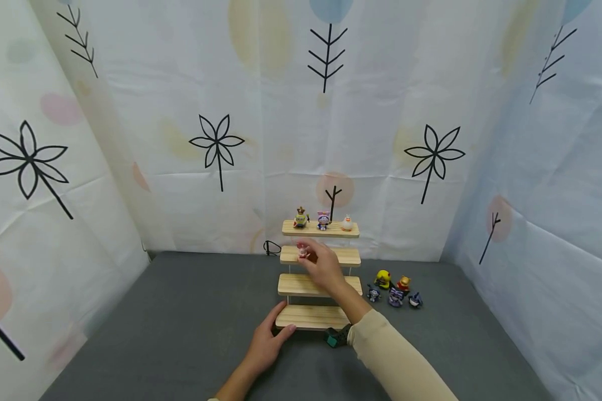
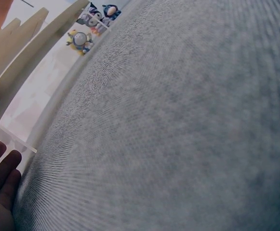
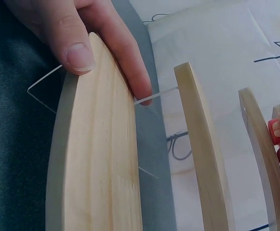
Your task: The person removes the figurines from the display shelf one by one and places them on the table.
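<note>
A four-tier wooden display stand with clear supports stands on the dark grey tabletop. My left hand holds the left end of its lowest tier. In the right wrist view, the thumb of this left hand lies on the board's front edge, with a finger behind. My right hand pinches a small red-and-white figurine at the left part of the second tier from the top. Fingers partly cover that figurine; whether it touches the board I cannot tell.
On the top tier stand a crowned yellow figurine, a purple one with a pink hat and a white duck. Several figurines, including a yellow one, sit right of the stand. A black cable loop lies behind it, by the patterned curtain.
</note>
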A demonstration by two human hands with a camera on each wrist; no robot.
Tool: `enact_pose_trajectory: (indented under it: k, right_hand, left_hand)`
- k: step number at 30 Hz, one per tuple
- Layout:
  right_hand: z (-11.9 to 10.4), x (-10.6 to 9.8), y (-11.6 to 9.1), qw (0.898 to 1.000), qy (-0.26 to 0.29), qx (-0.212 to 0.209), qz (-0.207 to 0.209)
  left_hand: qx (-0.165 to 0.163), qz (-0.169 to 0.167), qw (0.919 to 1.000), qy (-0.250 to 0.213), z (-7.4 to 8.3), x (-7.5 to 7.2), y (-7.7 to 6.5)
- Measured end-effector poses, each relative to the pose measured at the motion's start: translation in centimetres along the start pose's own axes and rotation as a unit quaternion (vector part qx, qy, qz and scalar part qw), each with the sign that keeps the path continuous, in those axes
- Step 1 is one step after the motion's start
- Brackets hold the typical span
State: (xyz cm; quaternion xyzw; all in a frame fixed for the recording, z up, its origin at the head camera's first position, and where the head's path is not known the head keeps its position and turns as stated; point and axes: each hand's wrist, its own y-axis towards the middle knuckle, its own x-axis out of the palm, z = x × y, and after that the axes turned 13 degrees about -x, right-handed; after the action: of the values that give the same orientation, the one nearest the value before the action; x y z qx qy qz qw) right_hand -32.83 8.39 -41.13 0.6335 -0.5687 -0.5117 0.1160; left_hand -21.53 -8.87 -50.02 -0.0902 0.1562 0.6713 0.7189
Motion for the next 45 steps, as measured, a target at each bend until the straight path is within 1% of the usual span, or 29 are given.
enact_pose_trajectory:
  k: [6,8,11,15,17,20,22,27,30,32,38,42,45]
  right_hand:
    - [0.0,-1.1,-0.9,0.999,0.024,0.006,0.029]
    - [0.1,-1.5,-1.2,0.999,0.032,0.007,0.043]
    - [0.3,-2.4,-1.7,0.997,0.036,0.004,0.064]
    - [0.4,-3.7,-2.3,0.997,0.023,0.018,0.077]
    - [0.5,-4.4,-2.6,0.996,0.020,0.028,0.082]
    - [0.7,-5.4,-3.2,0.995,0.014,0.030,0.090]
    - [1.0,-6.0,-3.7,0.995,-0.003,0.023,0.098]
    - [1.7,-7.3,-5.2,0.992,-0.035,0.012,0.118]
    - [1.9,-8.0,-6.0,0.991,-0.051,0.024,0.121]
    - [2.1,-8.4,-6.6,0.990,-0.058,0.031,0.125]
    - [2.9,-9.5,-8.2,0.986,-0.051,0.066,0.141]
    - [3.7,-10.0,-9.3,0.984,-0.073,0.080,0.142]
    - [4.3,-10.2,-10.2,0.982,-0.088,0.079,0.144]
  left_hand:
    - [0.000,0.004,1.0000,0.005,0.3,0.0,-0.2]
    - [0.003,0.005,1.0000,0.005,0.1,0.1,-0.1]
    - [0.003,0.009,1.0000,0.001,-1.3,0.5,0.6]
    - [0.001,0.008,0.9999,-0.008,-3.4,0.9,1.6]
    - [0.000,0.005,0.9999,-0.011,-3.7,0.9,1.8]
    - [-0.002,0.003,0.9999,-0.013,-3.7,0.9,1.8]
    - [-0.002,0.007,1.0000,-0.003,-3.3,0.9,1.7]
    - [-0.007,0.004,1.0000,-0.001,-1.4,0.6,0.8]
    - [-0.005,0.000,1.0000,-0.006,-0.6,0.4,0.4]
    - [-0.001,0.003,1.0000,-0.004,-0.8,0.4,0.5]
    - [0.001,0.009,0.9999,0.006,-3.2,0.9,1.6]
    - [0.004,0.007,1.0000,0.001,-3.7,0.9,1.8]
    - [0.003,0.007,1.0000,0.000,-3.8,0.9,1.8]
